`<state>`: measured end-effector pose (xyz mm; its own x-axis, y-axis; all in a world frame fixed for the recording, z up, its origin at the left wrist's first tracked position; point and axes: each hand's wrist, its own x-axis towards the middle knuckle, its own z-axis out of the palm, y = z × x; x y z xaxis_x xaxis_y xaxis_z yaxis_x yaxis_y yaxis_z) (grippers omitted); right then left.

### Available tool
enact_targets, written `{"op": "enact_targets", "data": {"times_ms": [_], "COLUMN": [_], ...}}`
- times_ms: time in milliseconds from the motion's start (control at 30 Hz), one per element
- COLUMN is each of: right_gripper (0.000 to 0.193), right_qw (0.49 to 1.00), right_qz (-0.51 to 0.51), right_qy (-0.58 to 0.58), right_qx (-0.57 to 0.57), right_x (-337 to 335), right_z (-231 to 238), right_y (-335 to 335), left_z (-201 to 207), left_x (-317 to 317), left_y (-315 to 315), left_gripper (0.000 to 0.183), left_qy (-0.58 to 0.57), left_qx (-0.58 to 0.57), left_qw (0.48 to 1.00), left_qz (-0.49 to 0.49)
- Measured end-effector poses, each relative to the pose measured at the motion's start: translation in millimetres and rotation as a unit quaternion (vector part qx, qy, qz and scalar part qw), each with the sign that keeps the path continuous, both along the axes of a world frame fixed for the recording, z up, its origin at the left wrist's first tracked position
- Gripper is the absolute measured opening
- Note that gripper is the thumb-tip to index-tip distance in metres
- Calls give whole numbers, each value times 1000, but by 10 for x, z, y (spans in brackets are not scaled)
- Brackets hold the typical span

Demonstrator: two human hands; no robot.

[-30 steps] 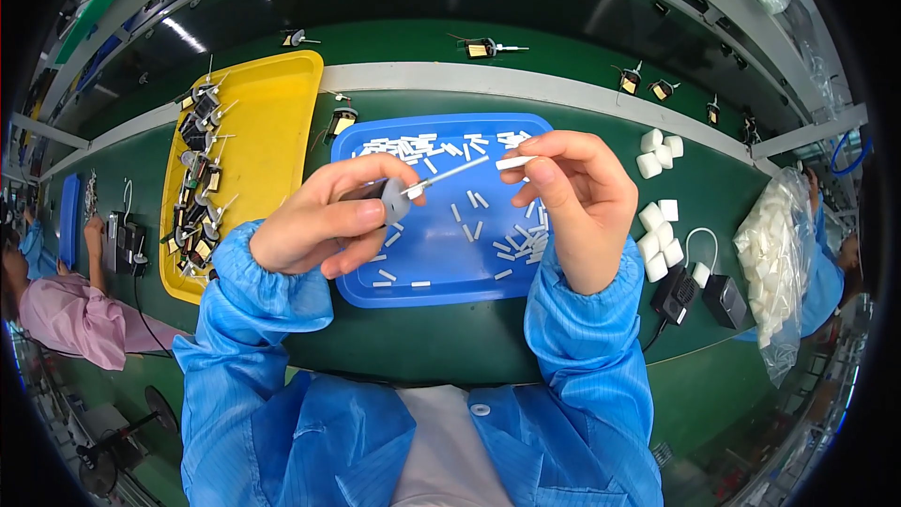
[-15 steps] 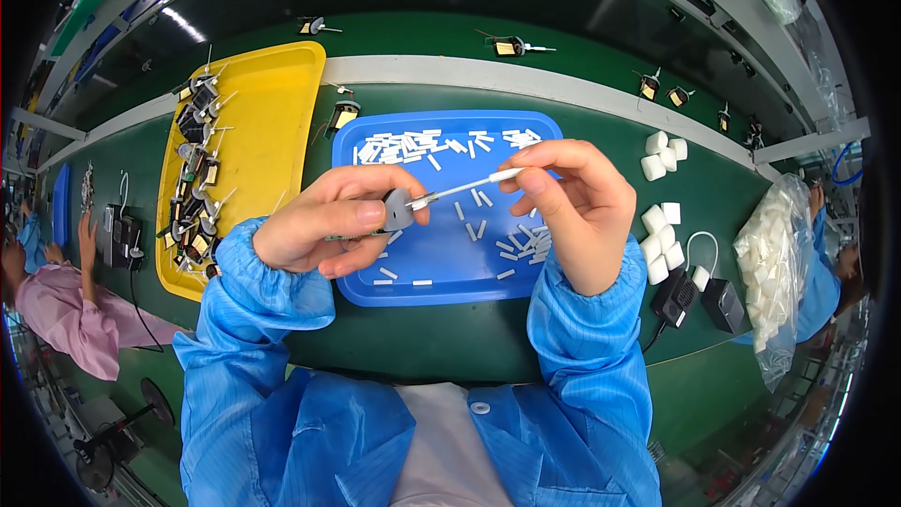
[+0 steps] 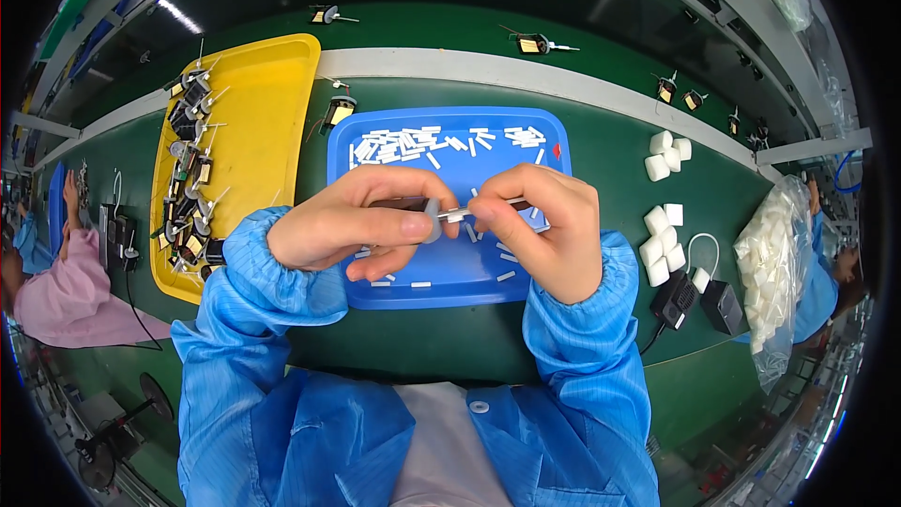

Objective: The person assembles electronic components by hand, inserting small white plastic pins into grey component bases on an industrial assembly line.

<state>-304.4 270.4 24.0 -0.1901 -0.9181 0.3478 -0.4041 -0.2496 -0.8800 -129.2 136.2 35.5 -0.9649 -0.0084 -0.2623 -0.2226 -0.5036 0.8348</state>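
Observation:
Over the blue tray, my left hand is closed around a small motor-like part with a round grey end cap. A thin shaft points right from that cap. Thumb and forefinger of my right hand pinch a small white sleeve on the shaft, close to the cap; the fingers hide much of it. Beneath both hands, many short white tubes lie loose in the tray, mostly along its far side.
A yellow tray at left holds several motor-like parts. White foam-like blocks, black boxes with a cable and a plastic bag stand right. More parts lie on the far green belt. A person in pink sits left.
My right hand has moved left along the shaft, bringing its pinch from the shaft's outer end to near the grey cap. My left hand has shifted slightly right and turned the part.

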Motion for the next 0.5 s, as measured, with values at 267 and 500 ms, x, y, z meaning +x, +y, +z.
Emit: {"op": "enact_targets", "data": {"times_ms": [267,500], "right_gripper": [19,24], "right_qw": [989,986], "right_qz": [-132,-164], "right_qy": [47,-17], "right_qx": [-40,-10], "right_x": [-159,-320], "right_z": [-259,-277], "right_y": [-122,-115], "left_z": [-122,-1028], "left_x": [-430,-1135], "left_y": [-263,-1475], "left_gripper": [34,42], "left_qy": [-13,-29], "left_qx": [-1,-751], "left_qw": [999,633], "left_qz": [-34,185]}}
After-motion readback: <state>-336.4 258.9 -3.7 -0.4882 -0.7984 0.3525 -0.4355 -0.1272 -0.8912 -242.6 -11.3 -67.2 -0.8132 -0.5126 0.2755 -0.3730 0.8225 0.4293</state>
